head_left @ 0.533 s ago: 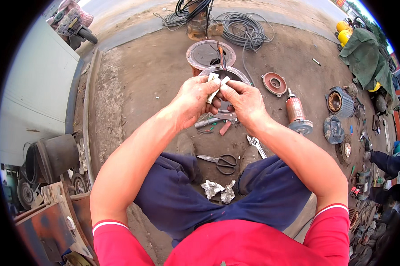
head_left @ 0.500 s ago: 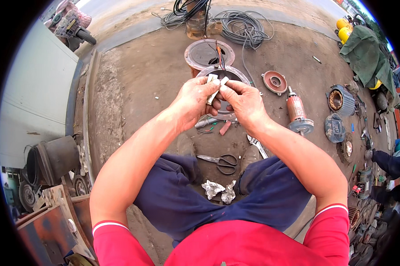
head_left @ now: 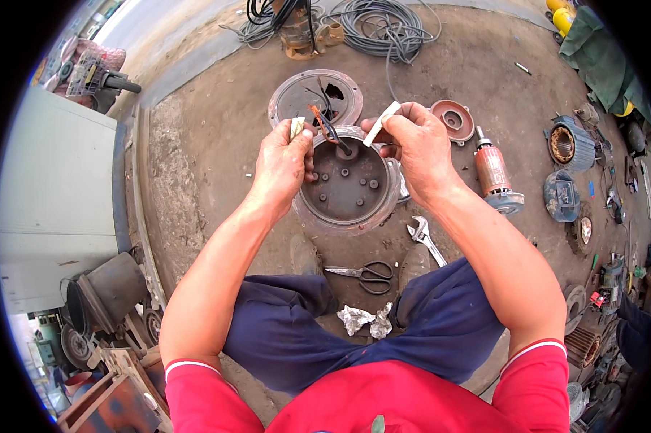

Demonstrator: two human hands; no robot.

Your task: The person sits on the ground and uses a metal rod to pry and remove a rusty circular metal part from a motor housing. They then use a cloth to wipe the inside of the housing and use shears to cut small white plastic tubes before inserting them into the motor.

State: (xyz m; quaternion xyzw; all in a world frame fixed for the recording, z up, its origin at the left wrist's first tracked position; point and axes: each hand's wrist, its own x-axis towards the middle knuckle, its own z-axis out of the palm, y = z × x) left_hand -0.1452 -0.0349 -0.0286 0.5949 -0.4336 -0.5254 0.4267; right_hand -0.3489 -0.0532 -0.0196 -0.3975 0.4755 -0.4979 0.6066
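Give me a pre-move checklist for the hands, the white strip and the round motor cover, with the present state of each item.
1. Right hand grips the white strip at its fingertips: ok.
2. Left hand pinches a small pale piece: ok; what it is, cannot tell.
3. Wires stand up from the round motor cover, between the hands and free of both: ok.
4. Cover lies flat on the ground: ok.
5. Scissors and wrench lie close by on the ground: ok.
6. Wire ends bare or covered: cannot tell.
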